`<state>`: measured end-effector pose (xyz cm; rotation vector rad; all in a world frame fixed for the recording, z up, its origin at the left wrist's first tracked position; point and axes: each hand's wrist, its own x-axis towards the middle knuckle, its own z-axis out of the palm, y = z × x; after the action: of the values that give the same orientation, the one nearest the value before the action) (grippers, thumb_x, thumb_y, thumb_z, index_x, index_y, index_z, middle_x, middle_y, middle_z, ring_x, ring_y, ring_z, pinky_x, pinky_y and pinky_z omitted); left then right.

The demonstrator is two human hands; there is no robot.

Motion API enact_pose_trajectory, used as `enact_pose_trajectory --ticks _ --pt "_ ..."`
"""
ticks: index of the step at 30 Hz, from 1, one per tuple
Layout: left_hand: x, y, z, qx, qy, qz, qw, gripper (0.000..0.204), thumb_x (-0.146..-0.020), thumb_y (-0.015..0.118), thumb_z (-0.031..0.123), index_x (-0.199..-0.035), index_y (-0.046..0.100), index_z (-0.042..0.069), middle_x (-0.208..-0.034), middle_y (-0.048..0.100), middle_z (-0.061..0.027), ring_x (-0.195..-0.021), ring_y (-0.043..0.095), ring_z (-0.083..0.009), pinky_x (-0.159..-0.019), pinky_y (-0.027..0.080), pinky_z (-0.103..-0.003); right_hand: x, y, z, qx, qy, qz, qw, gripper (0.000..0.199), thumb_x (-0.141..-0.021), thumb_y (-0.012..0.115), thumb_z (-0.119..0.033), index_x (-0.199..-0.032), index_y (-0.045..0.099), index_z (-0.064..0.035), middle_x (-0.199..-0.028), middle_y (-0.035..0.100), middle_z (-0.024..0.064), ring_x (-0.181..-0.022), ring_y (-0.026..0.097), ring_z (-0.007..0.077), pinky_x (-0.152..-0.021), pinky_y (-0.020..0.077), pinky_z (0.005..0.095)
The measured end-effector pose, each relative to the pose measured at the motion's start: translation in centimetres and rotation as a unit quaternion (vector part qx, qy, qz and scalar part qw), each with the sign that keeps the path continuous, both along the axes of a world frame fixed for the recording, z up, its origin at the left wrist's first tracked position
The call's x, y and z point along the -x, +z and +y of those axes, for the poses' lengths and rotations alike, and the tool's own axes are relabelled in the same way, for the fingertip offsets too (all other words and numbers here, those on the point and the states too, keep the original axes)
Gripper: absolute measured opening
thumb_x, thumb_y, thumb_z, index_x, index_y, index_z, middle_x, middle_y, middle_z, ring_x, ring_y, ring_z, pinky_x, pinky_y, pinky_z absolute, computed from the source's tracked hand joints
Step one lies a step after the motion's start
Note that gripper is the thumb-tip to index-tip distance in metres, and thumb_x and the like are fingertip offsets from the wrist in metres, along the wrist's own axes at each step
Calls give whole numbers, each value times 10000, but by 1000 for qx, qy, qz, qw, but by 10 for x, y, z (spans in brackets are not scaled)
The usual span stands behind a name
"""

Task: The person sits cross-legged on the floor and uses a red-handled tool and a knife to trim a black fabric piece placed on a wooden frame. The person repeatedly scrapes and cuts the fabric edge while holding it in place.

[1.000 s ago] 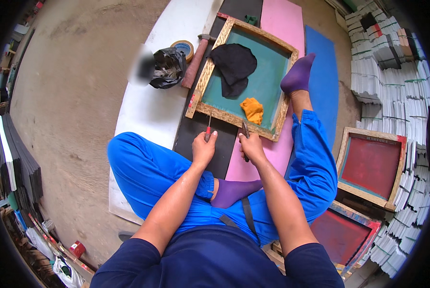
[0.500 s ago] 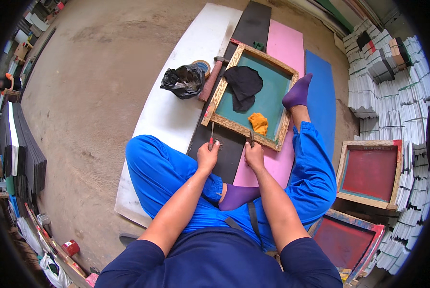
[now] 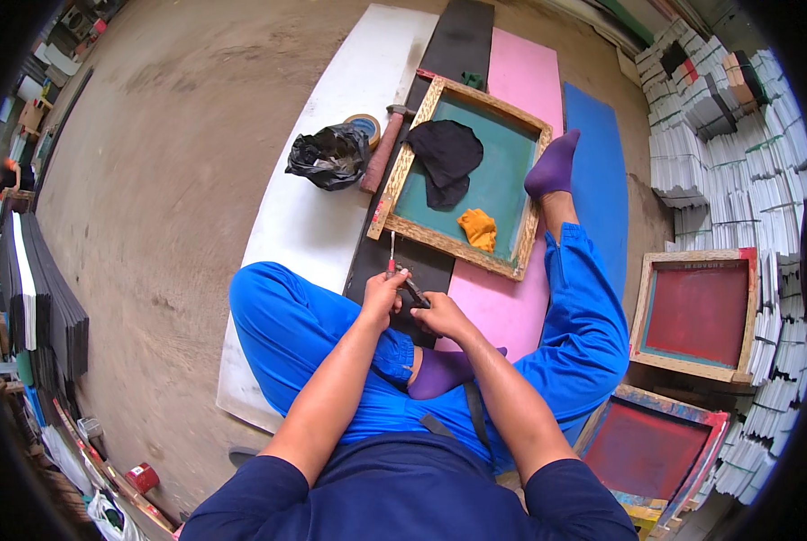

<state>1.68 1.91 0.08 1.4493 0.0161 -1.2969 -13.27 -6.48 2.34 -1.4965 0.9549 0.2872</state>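
My left hand point(image 3: 382, 299) is closed around a screwdriver point(image 3: 392, 263) with a red handle, its thin shaft pointing away toward the frame's near left corner. My right hand point(image 3: 446, 318) grips dark pliers point(image 3: 415, 290), whose head reaches over to the fingers of my left hand. Just beyond both hands lies a wooden screen-printing frame point(image 3: 448, 245) with green mesh. A black cloth point(image 3: 446, 155) and a crumpled orange cloth point(image 3: 478, 230) rest on the mesh. My right foot, in a purple sock point(image 3: 553, 165), touches the frame's right side.
Left of the frame lie a hammer point(image 3: 383, 155), a tape roll point(image 3: 364, 126) and a black plastic bag point(image 3: 328, 157). White, black, pink and blue sheets point(image 3: 592, 153) cover the floor under me. Two red-meshed frames point(image 3: 696, 316) and stacked white bundles point(image 3: 719, 171) stand at right.
My right hand has drawn back from the frame's near edge and swung left, bringing the pliers against my left hand. The left hand has moved slightly nearer with the screwdriver.
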Motion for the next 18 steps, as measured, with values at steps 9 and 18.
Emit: enact_pose_trajectory --ticks 9,18 --pt "-12 2 1 -13 19 21 1000 184 -921 710 251 -907 633 85 -649 603 5 -400 454 -68 -357 329 -243 -7 -6 -9 -167 -16 -79 983 283 -983 623 -277 -1113 638 -26 -872 647 21 -735 617 106 -632 500 281" --pt "-13 5 1 -11 36 53 998 225 -936 683 265 -904 676 42 -736 647 -35 -395 462 -74 -343 319 -250 -11 11 -19 -99 31 -29 994 271 -978 632 -322 -940 633 -53 -701 584 -18 -579 496 76 -506 389 267"
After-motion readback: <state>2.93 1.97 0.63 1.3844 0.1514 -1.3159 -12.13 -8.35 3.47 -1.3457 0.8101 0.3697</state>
